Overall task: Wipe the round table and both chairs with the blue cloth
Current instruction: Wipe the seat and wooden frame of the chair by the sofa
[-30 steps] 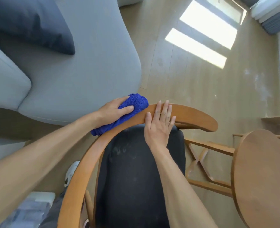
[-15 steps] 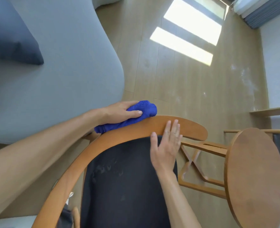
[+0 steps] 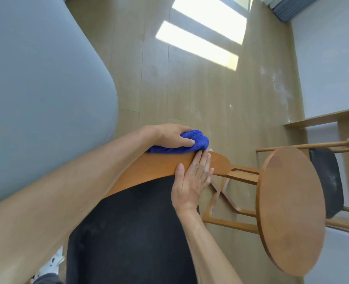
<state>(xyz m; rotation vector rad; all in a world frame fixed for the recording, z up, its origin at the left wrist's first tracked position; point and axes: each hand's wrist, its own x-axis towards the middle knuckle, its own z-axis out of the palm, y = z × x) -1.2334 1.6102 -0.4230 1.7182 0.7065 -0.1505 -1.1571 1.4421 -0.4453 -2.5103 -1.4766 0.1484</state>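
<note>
Two chairs (image 3: 161, 169), one blue cloth (image 3: 194, 141).

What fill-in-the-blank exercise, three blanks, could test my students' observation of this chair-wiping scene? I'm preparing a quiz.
1. The left hand holds the ____ cloth on the chair's backrest.
2. The right hand lies ____ on the backrest, fingers straight.
3. The round table stands to the ____ of that chair.

Missing words: blue; flat; right
</note>
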